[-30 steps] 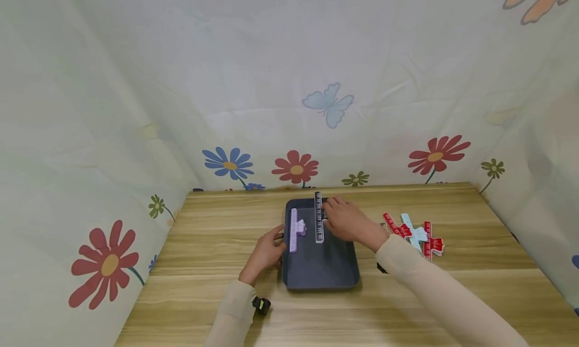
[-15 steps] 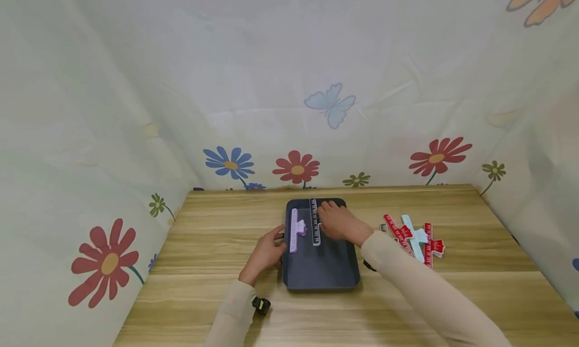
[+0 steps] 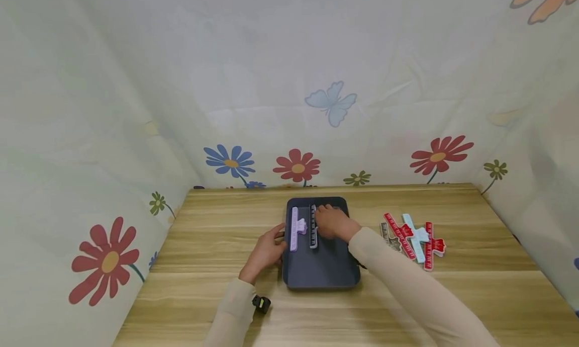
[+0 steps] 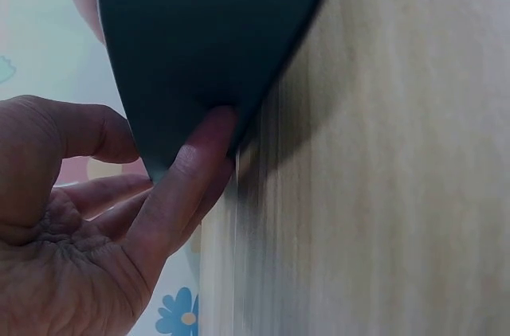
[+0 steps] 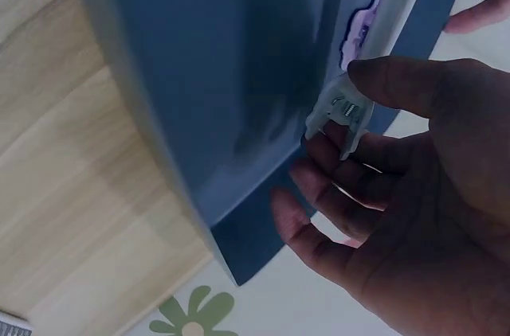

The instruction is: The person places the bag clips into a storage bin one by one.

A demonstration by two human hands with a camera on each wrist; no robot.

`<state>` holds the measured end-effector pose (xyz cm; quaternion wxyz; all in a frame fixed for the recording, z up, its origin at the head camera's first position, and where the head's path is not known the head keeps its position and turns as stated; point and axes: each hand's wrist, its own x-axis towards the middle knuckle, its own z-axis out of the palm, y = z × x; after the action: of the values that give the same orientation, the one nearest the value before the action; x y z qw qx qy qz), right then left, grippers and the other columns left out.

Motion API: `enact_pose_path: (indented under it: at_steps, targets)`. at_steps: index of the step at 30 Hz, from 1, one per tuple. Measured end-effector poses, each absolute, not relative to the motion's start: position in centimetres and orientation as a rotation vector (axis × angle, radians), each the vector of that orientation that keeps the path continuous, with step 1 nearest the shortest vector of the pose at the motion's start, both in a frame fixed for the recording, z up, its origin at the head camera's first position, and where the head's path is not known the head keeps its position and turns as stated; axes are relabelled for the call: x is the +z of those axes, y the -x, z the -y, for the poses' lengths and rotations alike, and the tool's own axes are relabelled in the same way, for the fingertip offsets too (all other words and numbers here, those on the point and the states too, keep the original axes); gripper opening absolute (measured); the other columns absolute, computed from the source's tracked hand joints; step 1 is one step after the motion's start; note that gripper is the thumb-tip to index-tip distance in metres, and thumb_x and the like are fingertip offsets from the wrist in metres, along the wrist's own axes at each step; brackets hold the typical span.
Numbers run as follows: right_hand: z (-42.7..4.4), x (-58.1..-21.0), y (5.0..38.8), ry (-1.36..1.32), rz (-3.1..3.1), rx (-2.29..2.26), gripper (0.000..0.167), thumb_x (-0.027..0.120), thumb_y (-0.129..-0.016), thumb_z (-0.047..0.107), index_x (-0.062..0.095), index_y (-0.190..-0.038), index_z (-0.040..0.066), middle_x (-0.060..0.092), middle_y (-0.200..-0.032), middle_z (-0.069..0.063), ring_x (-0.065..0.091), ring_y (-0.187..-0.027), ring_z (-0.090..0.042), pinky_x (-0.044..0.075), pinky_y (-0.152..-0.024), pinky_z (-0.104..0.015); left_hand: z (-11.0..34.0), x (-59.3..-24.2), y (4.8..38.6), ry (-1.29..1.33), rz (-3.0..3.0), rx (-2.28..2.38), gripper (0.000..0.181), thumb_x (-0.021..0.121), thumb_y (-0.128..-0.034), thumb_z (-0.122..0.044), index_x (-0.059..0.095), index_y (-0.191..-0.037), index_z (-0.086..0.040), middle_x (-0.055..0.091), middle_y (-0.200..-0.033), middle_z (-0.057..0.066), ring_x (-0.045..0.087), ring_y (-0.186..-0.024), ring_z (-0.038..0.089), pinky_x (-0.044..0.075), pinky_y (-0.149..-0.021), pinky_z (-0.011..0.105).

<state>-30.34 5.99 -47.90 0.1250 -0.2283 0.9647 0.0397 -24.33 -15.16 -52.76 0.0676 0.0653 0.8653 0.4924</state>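
Note:
In the head view, my left hand (image 3: pixel 266 251) holds the left side of a dark grey tray (image 3: pixel 321 272). The left wrist view has its fingers (image 4: pixel 187 165) against the tray's outer wall, with the thumb at the rim. My right hand (image 3: pixel 333 222) is over the tray, pinching a black clip (image 3: pixel 313 231) with a piano-key pattern by its handle. Seen from the right wrist, the clip's pale handle (image 5: pixel 348 109) lies between thumb and fingers, its spring showing. Left of it in the tray lies a purple clip (image 3: pixel 294 230), lengthwise along the left wall.
To the tray's right, a loose group lies on the wooden table (image 3: pixel 217 226): a red clip (image 3: pixel 398 234), a light blue clip (image 3: pixel 414 239), another red clip (image 3: pixel 429 246) and a dark clip (image 3: pixel 390 239). A flower-printed curtain (image 3: pixel 271 85) stands behind the table.
The right hand has lowered the black clip into the tray and shifted it slightly left, towards the purple clip. The left hand has stayed at the tray's side.

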Motion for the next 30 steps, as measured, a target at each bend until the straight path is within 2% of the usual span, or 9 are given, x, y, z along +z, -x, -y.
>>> enact_pose_path:
  at_steps: [6, 14, 21, 30]
  targets:
    - [-5.7, -48.4, 30.8, 0.622, -2.765, 0.164, 0.052, 0.052, -0.100, 0.027, 0.045, -0.144, 0.001, 0.046, -0.147, -0.016, 0.041, -0.138, -0.032, 0.043, -0.110, -0.047, 15.1, -52.7, 24.3, -0.203, -2.603, 1.489, 0.061, 0.053, -0.0875, -0.003, 0.043, -0.148, -0.007, 0.059, -0.133, 0.026, 0.070, -0.099, 0.029, 0.055, -0.044, 0.033]
    - [-5.3, -48.8, 31.3, 0.606, -2.752, 0.164, 0.053, 0.054, -0.099, 0.028, 0.045, -0.144, 0.001, 0.045, -0.149, -0.015, 0.042, -0.138, -0.031, 0.043, -0.111, -0.047, 15.2, -52.6, 24.3, -0.205, -2.604, 1.492, 0.062, 0.053, -0.0870, -0.002, 0.043, -0.148, -0.007, 0.059, -0.133, 0.027, 0.070, -0.099, 0.030, 0.055, -0.044, 0.034]
    - [-4.8, -48.6, 31.4, 0.617, -2.741, 0.147, 0.050, 0.052, -0.099, 0.022, 0.045, -0.144, 0.002, 0.045, -0.146, -0.016, 0.044, -0.137, -0.032, 0.043, -0.111, -0.045, 15.2, -52.7, 24.4, -0.179, -2.592, 1.486, 0.062, 0.053, -0.0878, -0.002, 0.042, -0.148, -0.007, 0.058, -0.134, 0.026, 0.069, -0.102, 0.030, 0.056, -0.045, 0.035]
    - [-5.3, -48.3, 31.4, 0.637, -2.726, 0.096, 0.060, 0.060, -0.095, 0.023, 0.040, -0.147, 0.000, 0.042, -0.149, -0.018, 0.042, -0.138, -0.034, 0.039, -0.114, -0.045, 15.2, -52.7, 24.4, -0.197, -2.592, 1.489, 0.062, 0.053, -0.0876, -0.001, 0.041, -0.149, -0.006, 0.058, -0.134, 0.028, 0.069, -0.100, 0.029, 0.056, -0.045, 0.035]
